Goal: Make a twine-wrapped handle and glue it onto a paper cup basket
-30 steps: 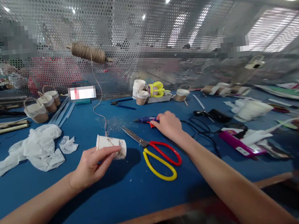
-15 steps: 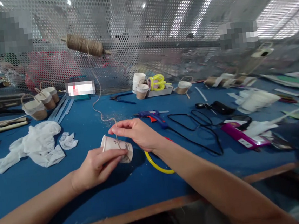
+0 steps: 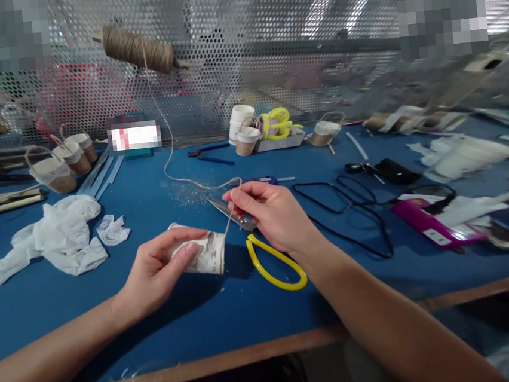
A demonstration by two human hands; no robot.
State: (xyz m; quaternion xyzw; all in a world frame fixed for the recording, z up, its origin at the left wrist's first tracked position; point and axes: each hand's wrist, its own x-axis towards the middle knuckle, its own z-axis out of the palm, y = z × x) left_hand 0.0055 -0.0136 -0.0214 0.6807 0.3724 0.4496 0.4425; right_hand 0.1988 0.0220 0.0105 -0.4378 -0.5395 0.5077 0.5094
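Observation:
A white paper cup [image 3: 210, 254] lies tilted on its side in my left hand [image 3: 160, 266], with fingers and thumb closed around it. My right hand [image 3: 272, 213] pinches a thin twine [image 3: 228, 225] that runs from the cup's right end up to the fingertips. From there the twine trails back over the table to a brown spool [image 3: 137, 48] mounted at the mesh. Yellow-handled scissors [image 3: 278, 271] lie on the table under my right hand, blades pointing to the far left. A blue glue gun [image 3: 266, 181] is mostly hidden behind that hand.
Crumpled white fabric [image 3: 67, 233] lies at left, near several small cups with twine handles [image 3: 58, 174]. Blue-handled pliers [image 3: 215, 157] and stacked white cups [image 3: 241, 120] are at the back. A black cable [image 3: 344, 236] and a purple box [image 3: 437, 221] lie at right.
My right hand has moved right and away from the cup, drawing the twine out. The cup has turned in my left hand, and the scissors now show more fully. The view has shifted slightly.

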